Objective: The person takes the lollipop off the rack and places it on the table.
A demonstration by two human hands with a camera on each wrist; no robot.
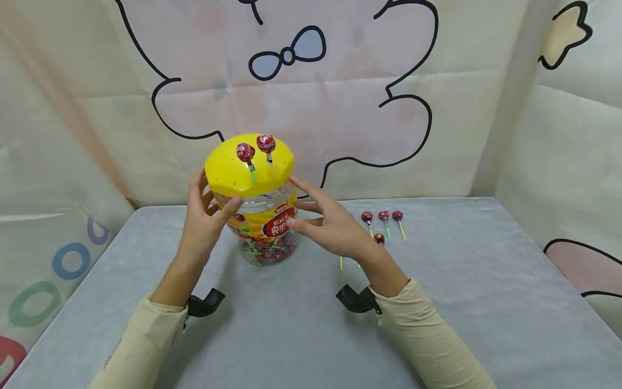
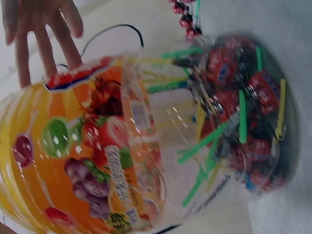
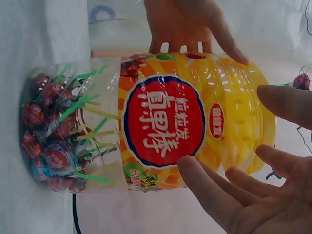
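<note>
A clear candy jar [image 1: 279,221] with a yellow lid [image 1: 228,175] stands on the table, with lollipops [image 2: 224,97] heaped in its bottom. Two more lollipops [image 1: 245,152] stand upright on the lid, sticks down. My left hand [image 1: 204,221] holds the jar's left side just below the lid, its thumb across the front. On the opposite side, my right hand [image 1: 330,224] holds the jar with fingers spread, thumb against the red label [image 3: 163,122]. Parts of the left fingers are hidden behind the jar.
Several loose lollipops [image 1: 384,216] lie on the grey table [image 1: 461,302], right of the jar; my right forearm partly covers them. A printed cloth backdrop [image 1: 359,124] rises behind the table. Both wrists carry a black mount [image 1: 206,303].
</note>
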